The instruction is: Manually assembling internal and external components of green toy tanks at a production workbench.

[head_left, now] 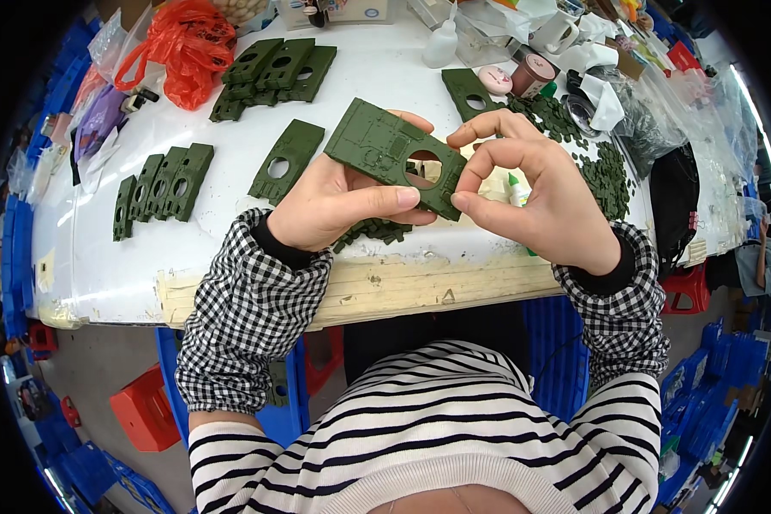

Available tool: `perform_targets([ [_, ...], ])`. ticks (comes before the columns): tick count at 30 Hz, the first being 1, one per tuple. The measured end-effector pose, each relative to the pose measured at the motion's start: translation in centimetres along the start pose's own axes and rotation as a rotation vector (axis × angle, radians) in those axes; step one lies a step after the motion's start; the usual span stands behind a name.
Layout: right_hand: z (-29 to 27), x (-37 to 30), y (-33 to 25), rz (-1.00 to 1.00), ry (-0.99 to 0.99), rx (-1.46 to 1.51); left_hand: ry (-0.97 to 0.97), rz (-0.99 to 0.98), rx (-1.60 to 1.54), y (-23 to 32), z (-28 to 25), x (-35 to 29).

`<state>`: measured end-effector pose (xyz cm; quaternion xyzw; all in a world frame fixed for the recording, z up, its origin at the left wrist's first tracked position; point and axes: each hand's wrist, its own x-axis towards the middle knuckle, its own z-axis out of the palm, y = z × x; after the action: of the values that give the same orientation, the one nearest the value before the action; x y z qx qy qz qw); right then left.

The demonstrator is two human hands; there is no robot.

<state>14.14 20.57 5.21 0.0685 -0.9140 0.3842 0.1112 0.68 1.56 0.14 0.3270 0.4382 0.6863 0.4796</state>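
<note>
You're holding one green panel point(368, 141); four-panel row point(199, 161) is standing left, one single panel point(298, 141) is lying near it, one far panel point(461, 83) upper right. Panel stack point(298, 50): overlapping, uncountable. One red bag point(188, 51), one white squeeze bottle point(439, 47) are sitting out. Green bits point(608, 180): too many.

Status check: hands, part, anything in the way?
Left hand gripping green holed part. Right hand at its right end, grip unclear. Part held above table. Green-tipped bottle partly behind right hand; nothing visibly blocking.
</note>
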Motion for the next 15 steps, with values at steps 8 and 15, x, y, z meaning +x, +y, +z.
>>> perform_targets([
  [8,0.15,0.09,0.13,-0.051,0.014,-0.049,0.009,0.004,0.017,-0.09,0.02,0.0],
  [15,0.14,0.09,0.24,-0.074,0.012,-0.064,0.006,-0.005,0.025,0.03,0.09,0.01],
])
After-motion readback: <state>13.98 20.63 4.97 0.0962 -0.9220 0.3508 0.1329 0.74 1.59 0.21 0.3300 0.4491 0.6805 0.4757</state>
